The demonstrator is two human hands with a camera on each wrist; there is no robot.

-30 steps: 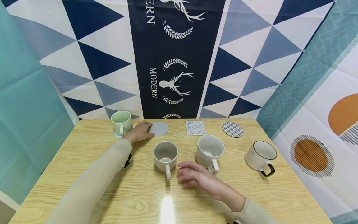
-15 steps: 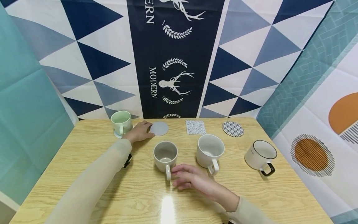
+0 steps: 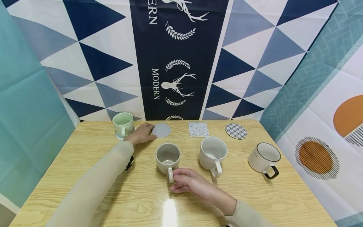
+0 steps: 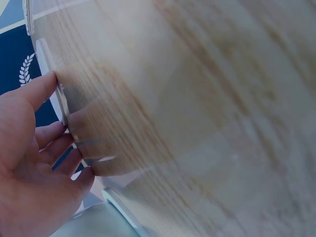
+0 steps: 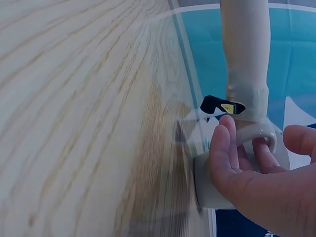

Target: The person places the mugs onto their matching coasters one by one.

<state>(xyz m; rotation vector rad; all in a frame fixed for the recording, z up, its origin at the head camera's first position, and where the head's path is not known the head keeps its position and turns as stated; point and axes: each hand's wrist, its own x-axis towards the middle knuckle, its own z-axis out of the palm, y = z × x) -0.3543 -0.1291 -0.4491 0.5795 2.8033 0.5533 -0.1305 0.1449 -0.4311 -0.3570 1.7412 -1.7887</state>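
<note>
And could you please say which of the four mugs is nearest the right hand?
The grey mug, second from the left: the right hand is at its handle, while the other mugs stand apart from that hand.

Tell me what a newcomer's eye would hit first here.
First, the navy panel with white deer prints, up the middle of the patterned backdrop. Then the pale green mug near the table's back left corner, beside the left hand. Also the right hand at the gray mug's handle.

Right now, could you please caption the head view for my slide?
Wooden table: left grip at a gray coaster, right grip at a gray cup handle.
</note>
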